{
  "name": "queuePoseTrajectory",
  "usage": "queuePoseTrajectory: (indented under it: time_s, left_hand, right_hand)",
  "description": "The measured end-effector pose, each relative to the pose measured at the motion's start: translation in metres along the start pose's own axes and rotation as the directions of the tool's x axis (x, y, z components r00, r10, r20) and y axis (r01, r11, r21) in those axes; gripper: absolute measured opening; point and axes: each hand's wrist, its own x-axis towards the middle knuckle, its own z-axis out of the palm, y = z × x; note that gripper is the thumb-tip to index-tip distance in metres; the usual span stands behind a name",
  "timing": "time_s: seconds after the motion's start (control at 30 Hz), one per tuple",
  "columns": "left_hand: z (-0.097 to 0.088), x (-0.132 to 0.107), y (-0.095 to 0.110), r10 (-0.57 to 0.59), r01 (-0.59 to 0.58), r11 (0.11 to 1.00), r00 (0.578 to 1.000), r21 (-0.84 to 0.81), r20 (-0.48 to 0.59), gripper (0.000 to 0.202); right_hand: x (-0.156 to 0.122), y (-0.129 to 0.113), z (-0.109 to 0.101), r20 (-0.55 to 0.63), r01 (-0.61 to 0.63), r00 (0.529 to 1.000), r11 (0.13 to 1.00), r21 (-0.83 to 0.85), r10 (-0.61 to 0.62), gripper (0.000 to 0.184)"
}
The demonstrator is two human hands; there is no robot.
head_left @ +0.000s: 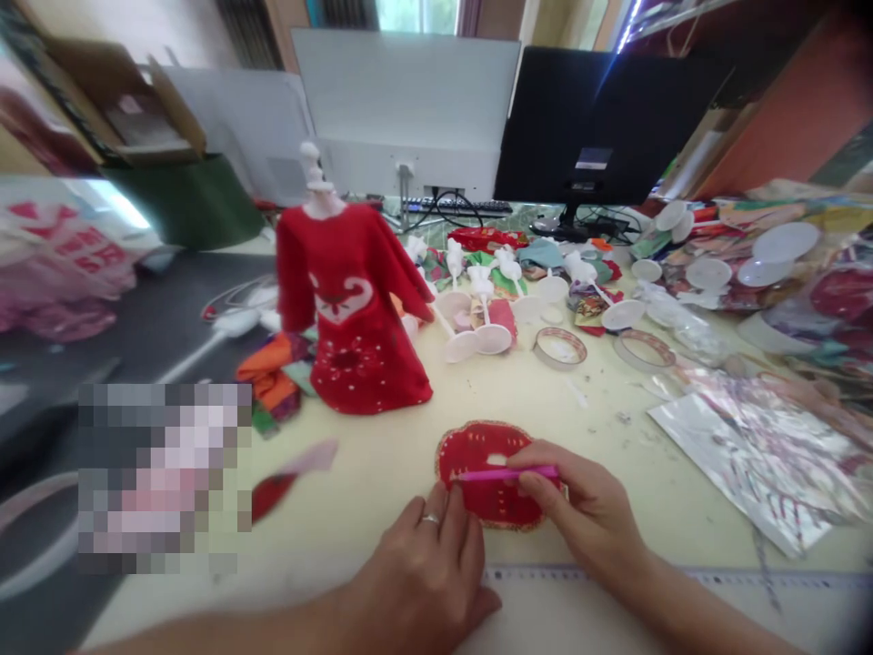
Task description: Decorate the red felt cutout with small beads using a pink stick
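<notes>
A round red fabric piece [486, 443] with a gold patterned edge lies on the pale table in front of me. My left hand [426, 564], a ring on one finger, rests palm down with its fingertips on the fabric's lower left edge; the fingers look laid out rather than clenched. Pinched between the thumb and fingers of my right hand [593, 509] is a slim pink pen [508, 474]. It lies nearly level across the fabric, its tip pointing left towards my left fingertips. A small white patch [496, 460] shows on the fabric beside the right fingers.
Behind stands a small dress form in a red dress [361, 309]. Several white doll stands [481, 291], tape rolls [559, 347] and cloth scraps lie further back. Two monitors [409, 100] are at the rear. Silvery plastic packets [743, 473] lie right; a ruler strip [723, 579] runs along the front.
</notes>
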Motion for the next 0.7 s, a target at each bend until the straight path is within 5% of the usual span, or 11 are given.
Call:
queuePoseTrajectory:
  time_s: [0.7]
  left_hand:
    - [-0.0022,0.0007,-0.0015,0.035,-0.038,0.998,0.997,0.042,0.062,0.049]
  right_hand:
    - [0.0018,0.0054,0.0068,0.063,0.020,0.998,0.999,-0.040,-0.017,0.014]
